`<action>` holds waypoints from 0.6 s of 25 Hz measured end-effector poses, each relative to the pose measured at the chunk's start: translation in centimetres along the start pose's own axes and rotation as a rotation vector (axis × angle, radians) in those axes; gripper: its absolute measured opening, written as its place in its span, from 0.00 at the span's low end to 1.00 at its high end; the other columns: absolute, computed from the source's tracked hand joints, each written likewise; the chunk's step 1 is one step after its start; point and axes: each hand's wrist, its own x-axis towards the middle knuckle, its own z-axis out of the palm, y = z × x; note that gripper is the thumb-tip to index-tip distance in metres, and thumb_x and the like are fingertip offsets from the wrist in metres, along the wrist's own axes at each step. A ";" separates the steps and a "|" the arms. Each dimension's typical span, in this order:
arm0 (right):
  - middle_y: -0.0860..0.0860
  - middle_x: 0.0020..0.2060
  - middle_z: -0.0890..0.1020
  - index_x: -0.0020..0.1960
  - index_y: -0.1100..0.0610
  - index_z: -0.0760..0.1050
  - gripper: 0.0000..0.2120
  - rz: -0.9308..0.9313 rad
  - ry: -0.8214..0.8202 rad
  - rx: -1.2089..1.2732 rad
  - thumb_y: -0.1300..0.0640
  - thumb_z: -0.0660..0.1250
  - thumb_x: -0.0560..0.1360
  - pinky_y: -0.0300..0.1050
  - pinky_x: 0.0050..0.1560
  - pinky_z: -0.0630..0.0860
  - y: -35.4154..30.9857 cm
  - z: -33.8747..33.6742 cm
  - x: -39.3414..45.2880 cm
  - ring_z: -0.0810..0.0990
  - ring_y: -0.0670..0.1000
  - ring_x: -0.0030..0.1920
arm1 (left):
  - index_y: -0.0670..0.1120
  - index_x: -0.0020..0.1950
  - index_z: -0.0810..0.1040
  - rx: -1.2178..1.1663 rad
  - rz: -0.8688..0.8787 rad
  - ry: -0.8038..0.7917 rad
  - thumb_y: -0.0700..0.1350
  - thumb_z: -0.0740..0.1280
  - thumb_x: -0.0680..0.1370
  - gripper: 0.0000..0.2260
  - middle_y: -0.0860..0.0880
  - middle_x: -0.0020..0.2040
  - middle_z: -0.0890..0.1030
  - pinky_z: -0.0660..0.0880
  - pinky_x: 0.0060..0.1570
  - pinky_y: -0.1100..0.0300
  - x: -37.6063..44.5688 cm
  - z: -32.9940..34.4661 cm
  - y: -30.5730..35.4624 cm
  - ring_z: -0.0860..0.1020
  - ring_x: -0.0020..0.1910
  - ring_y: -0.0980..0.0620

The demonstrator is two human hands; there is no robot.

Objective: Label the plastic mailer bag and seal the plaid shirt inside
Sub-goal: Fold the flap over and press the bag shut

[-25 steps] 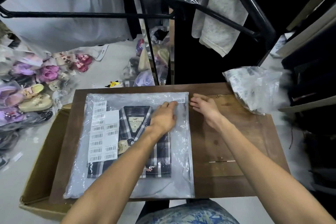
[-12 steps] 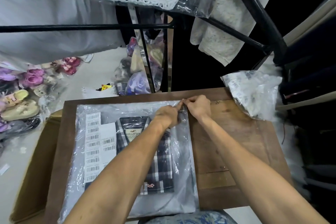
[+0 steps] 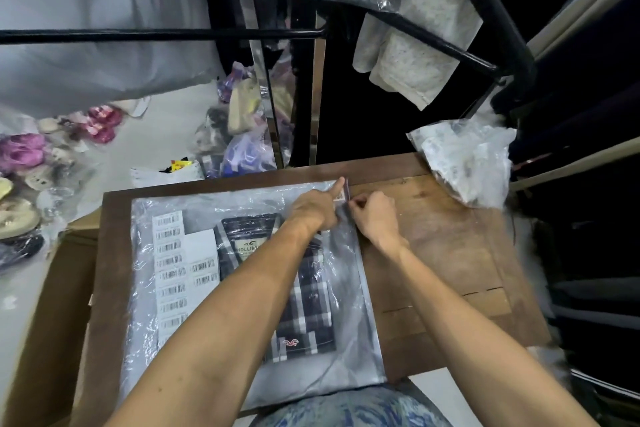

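A clear plastic mailer bag [image 3: 353,329] lies flat on the wooden table [image 3: 450,253], with the folded dark plaid shirt [image 3: 308,319] showing through it. A sheet of barcode labels [image 3: 169,274] rests on the bag's left part. At the bag's far right corner a small barcode label [image 3: 341,196] is stuck. My left hand [image 3: 313,206] presses on that label with a stretched forefinger. Just to the right of it, my right hand [image 3: 372,217] pinches the bag's right edge with its fingers curled.
A crumpled plastic bag [image 3: 467,159] lies at the table's far right corner. An open cardboard box [image 3: 45,315] stands left of the table. Bagged shoes [image 3: 20,156] are spread on the floor at left. Black rack bars [image 3: 485,10] with hanging clothes cross overhead.
Both hands have come together at the bag's far right corner. The left forefinger now presses the small label, and the right hand has closed its fingers on the bag's edge.
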 end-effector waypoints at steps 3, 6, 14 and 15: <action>0.57 0.45 0.88 0.49 0.54 0.86 0.09 0.016 0.021 0.010 0.52 0.69 0.75 0.48 0.51 0.81 1.2 0.5 -2.4 0.86 0.60 0.49 | 0.68 0.79 0.45 -0.033 0.000 0.006 0.41 0.67 0.78 0.42 0.42 0.62 0.80 0.70 0.29 0.62 -0.7 0.1 0.0 0.74 0.34 0.55; 0.58 0.44 0.88 0.50 0.55 0.86 0.10 0.027 0.035 -0.039 0.52 0.68 0.76 0.48 0.48 0.80 2.0 1.0 -4.5 0.86 0.61 0.48 | 0.65 0.80 0.50 -0.109 0.024 0.038 0.40 0.65 0.77 0.40 0.45 0.49 0.80 0.68 0.24 0.63 -1.3 -0.4 -0.2 0.74 0.30 0.54; 0.58 0.50 0.87 0.52 0.58 0.85 0.10 0.008 0.111 -0.012 0.56 0.66 0.77 0.47 0.53 0.78 3.5 2.3 -7.9 0.85 0.59 0.50 | 0.60 0.80 0.53 -0.142 0.099 0.136 0.43 0.66 0.78 0.35 0.49 0.41 0.78 0.71 0.29 0.61 -1.8 0.2 -0.3 0.75 0.31 0.53; 0.60 0.50 0.87 0.51 0.59 0.85 0.11 0.016 0.095 -0.024 0.56 0.66 0.77 0.48 0.53 0.78 3.4 2.2 -7.7 0.85 0.60 0.50 | 0.58 0.81 0.53 -0.122 0.108 0.173 0.44 0.65 0.80 0.33 0.50 0.45 0.78 0.70 0.31 0.61 -2.6 0.5 -0.1 0.75 0.33 0.54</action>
